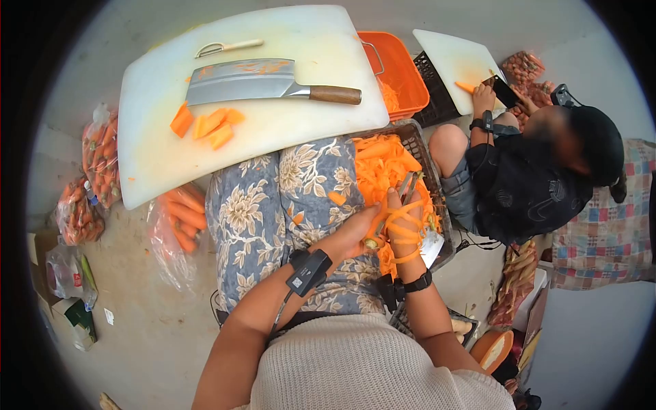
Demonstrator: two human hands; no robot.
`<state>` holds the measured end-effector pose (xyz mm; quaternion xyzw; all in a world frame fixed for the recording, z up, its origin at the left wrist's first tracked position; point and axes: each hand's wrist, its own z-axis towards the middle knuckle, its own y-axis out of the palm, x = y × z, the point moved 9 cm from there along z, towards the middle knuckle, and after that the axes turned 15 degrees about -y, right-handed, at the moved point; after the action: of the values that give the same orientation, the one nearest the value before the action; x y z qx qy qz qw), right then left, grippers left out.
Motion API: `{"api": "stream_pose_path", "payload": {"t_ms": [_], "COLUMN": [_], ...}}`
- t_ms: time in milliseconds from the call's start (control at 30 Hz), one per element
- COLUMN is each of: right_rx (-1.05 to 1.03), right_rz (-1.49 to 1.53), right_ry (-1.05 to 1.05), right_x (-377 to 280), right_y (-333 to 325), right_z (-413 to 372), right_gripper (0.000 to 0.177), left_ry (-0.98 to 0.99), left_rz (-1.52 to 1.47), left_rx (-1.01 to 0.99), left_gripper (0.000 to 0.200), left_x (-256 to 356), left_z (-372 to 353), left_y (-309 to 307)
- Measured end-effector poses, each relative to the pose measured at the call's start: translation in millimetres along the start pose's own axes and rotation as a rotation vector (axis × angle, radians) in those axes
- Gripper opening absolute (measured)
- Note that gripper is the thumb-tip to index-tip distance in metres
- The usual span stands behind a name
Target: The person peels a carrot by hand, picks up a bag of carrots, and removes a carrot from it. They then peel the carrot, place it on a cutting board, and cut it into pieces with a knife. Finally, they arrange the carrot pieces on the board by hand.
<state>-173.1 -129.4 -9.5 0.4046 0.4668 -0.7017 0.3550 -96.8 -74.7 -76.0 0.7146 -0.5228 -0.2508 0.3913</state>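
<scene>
Orange carrots fill the clear bags (99,157) on the floor at the far left, unpeeled as far as I can tell. One more bag of carrots (181,219) lies just under the left edge of the white cutting board (273,130). On that board only a few cut chunks (205,124) sit near its left side, the cleaver (260,80) lies flat in the middle, and a spare peeler (225,48) rests by the far edge.

Below the board's near right corner, the person's left hand (352,236) is closed around a carrot (374,236), held over the black crate (418,140). The right hand (404,222), draped in loose peel strips, is wrapped on a metal peeler (408,186) set against the carrot.

Peelings (383,164) are heaped in the crate, so I judge a fair number peeled, yet the bags suggest plenty left, and the chopping looks barely begun. At the right, a co-worker (526,178) cuts on a second board (451,61).
</scene>
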Motion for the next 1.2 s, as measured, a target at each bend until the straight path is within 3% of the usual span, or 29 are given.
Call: {"api": "stream_pose_path", "payload": {"t_ms": [167,267,500,700,767,800,833,900,1000,1200], "right_rx": [-0.039,-0.059,-0.05,-0.093,-0.02,-0.022,-0.023,-0.044,-0.11,-0.079], "right_rz": [-0.197,-0.163,-0.227,-0.233,-0.199,-0.394,-0.393,-0.224,-0.133,-0.212], "right_ry": [0.076,0.092,-0.064,0.044,0.068,-0.027,-0.03,0.165,0.175,0.388], "right_x": [-1.1,4.9,2.5,13.5,20.1,9.8,13.7,40.1,44.1,76.5], "right_y": [-4.2,-0.5,3.2,5.6,-5.2,-10.9,-10.7,-5.7,0.6,-9.7], "right_z": [3.1,5.3,10.2,16.9,26.8,33.5,36.1,33.5,33.3,43.2], "right_gripper": [0.03,0.03,0.027,0.027,0.029,0.03,0.03,0.032,0.032,0.034], "left_ry": [0.021,0.02,0.016,-0.005,-0.03,-0.054,-0.049,-0.055,-0.059,-0.094], "left_rz": [0.019,0.039,0.047,0.036,0.045,0.052,0.052,0.053,0.075,0.083], "left_rx": [-0.007,-0.007,-0.006,-0.069,-0.042,-0.012,-0.013,-0.02,-0.069,0.005], "left_gripper": [0.036,0.036,0.035,0.034,0.034,0.035,0.035,0.036,0.038,0.041], "left_x": [1.3,0.9,1.9,0.1,-7.0,-9.9,-9.4,-10.6,-9.7,-13.2], "left_z": [-2.6,-3.9,-6.8,1.1,-1.9,-4.3,-5.4,-5.8,-4.8,-8.7], "left_y": [3.4,0.4,2.1,-2.0,-0.7,-1.3,-0.6,0.5,0.4,2.0]}}
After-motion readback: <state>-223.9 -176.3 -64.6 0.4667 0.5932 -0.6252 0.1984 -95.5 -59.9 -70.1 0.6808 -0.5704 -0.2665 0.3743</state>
